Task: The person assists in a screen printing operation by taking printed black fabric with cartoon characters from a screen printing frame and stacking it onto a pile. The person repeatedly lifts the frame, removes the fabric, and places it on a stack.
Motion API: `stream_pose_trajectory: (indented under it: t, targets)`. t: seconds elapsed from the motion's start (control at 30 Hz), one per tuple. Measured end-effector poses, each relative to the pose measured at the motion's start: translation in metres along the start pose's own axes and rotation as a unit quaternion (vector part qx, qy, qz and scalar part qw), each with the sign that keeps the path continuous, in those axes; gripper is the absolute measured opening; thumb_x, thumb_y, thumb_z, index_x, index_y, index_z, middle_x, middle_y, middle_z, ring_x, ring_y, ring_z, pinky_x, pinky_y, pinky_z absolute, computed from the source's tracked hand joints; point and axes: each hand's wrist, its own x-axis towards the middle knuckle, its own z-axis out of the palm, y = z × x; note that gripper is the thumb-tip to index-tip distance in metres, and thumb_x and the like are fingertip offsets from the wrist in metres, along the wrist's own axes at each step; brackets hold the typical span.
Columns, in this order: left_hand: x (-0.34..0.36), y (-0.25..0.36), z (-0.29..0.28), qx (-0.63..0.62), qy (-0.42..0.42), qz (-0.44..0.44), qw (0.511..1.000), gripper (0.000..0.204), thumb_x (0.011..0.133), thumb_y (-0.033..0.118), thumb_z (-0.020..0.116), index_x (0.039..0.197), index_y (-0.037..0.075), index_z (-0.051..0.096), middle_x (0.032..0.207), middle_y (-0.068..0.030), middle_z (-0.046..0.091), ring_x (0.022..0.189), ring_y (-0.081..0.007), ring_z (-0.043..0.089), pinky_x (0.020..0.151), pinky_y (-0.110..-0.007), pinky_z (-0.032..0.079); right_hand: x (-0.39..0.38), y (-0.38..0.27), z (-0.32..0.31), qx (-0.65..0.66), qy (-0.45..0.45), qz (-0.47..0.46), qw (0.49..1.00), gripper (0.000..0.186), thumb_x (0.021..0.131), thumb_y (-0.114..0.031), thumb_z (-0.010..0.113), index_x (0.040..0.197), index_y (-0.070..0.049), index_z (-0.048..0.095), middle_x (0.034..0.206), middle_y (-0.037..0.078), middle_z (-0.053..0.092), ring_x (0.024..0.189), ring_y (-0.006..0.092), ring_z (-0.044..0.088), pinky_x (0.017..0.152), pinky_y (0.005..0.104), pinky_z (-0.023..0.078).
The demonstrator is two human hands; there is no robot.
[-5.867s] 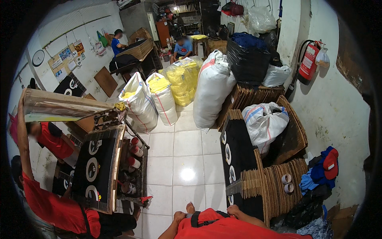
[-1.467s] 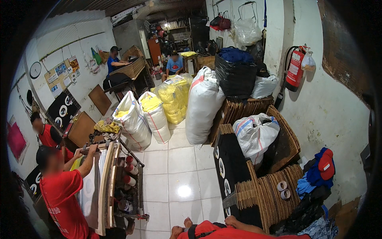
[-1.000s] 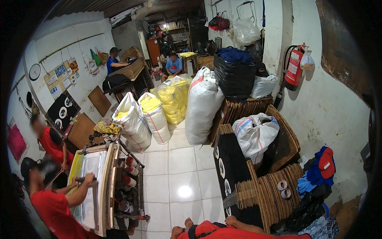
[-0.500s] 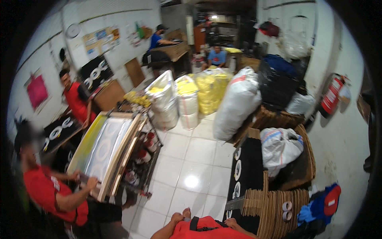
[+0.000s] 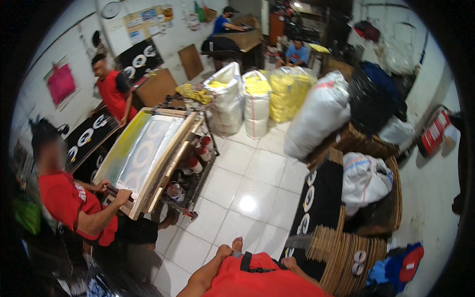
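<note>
My left hand (image 5: pixel 224 251) is low at my left side, beside the front of my red shirt (image 5: pixel 247 279). Its fingers look curled, and what they hold, if anything, is hidden. My right hand (image 5: pixel 290 263) is at my other side, close to black printed panels (image 5: pixel 308 265) and a stack of brown cardboard sheets (image 5: pixel 341 255); its fingers are too small and covered to read. A black strap (image 5: pixel 258 262) crosses my shirt. Past it shows a bare foot (image 5: pixel 237 243) on white floor tiles (image 5: pixel 217 225).
Left, a co-worker in red (image 5: pixel 79 210) grips a squeegee (image 5: pixel 118 191) over a wooden-framed screen (image 5: pixel 148 148). Another person stands behind; two more are at the back. White sacks (image 5: pixel 225 106) and a yellow-filled bag (image 5: pixel 289 96) stand ahead. Tape rolls (image 5: pixel 358 262) lie on the cardboard.
My view has tilted down and turned left, so the room sits further right and more of my shirt shows. The co-worker's hands stay on the squeegee at the screen's near end.
</note>
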Motion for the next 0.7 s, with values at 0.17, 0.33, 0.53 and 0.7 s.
stream_pose_trajectory:
  t: [0.17,0.33,0.53,0.7]
  targets:
    - [0.018,-0.013,0.007,0.018,0.019,0.032,0.999,0.032,0.064,0.028,0.065,0.082,0.001,0.067,0.082,-0.0189,0.065,0.078,-0.0286,0.063,0.070,-0.035,0.049,0.007,0.000,0.007,0.017,-0.007,0.060,0.998,0.018,0.071,-0.014,0.059,0.085,-0.009,0.069,0.081,0.006,0.067,0.074,0.0162,0.063,0.066,0.0281,0.049]
    - [0.026,-0.017,0.007,0.003,0.005,0.042,0.999,0.030,0.065,0.027,0.066,0.078,0.000,0.066,0.076,-0.0180,0.065,0.072,-0.0273,0.063,0.066,-0.035,0.049,-0.005,0.003,0.015,0.141,0.006,0.096,0.985,0.027,0.073,-0.028,0.051,0.082,-0.008,0.068,0.080,0.012,0.066,0.078,0.0275,0.063,0.071,0.0367,0.050]
    - [0.027,-0.012,0.005,-0.024,-0.006,0.037,0.999,0.026,0.066,0.022,0.067,0.077,-0.001,0.066,0.071,-0.0142,0.065,0.064,-0.0222,0.062,0.060,-0.033,0.048,-0.019,0.005,0.018,0.117,0.024,0.082,0.989,0.025,0.069,-0.021,0.059,0.089,-0.010,0.068,0.089,0.009,0.066,0.086,0.0237,0.062,0.078,0.0312,0.048]
    - [0.023,-0.009,0.001,-0.016,-0.005,0.031,0.999,0.027,0.068,0.022,0.067,0.079,-0.002,0.065,0.070,-0.0135,0.065,0.064,-0.0214,0.061,0.059,-0.032,0.048,-0.010,0.006,0.020,0.087,0.013,0.062,0.994,0.024,0.068,-0.018,0.062,0.090,-0.010,0.067,0.088,0.008,0.066,0.083,0.0224,0.063,0.075,0.0308,0.050]
